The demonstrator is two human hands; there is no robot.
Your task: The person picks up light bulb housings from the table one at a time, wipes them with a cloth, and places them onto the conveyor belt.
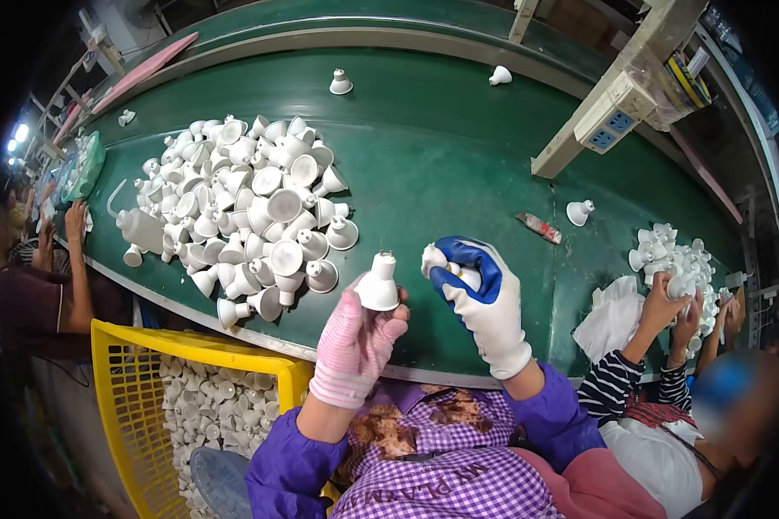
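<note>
My left hand, in a pink striped glove, holds a white spotlight bulb upright between thumb and fingers, its pins pointing up and its wide end down. Just to the right, my right hand wears a white glove with blue coating and is curled closed. A small white piece sticks out by its fingertips, and more white shows inside the curl; its kind is unclear. The hands are apart, over the near edge of the green work surface. To the left lies a large pile of white spotlight bulbs.
A yellow crate full of bulbs stands at lower left. A white squeeze bottle and a small tube lie on the surface. A post with a socket box rises at right. Co-workers sit at both sides, one handling bulbs.
</note>
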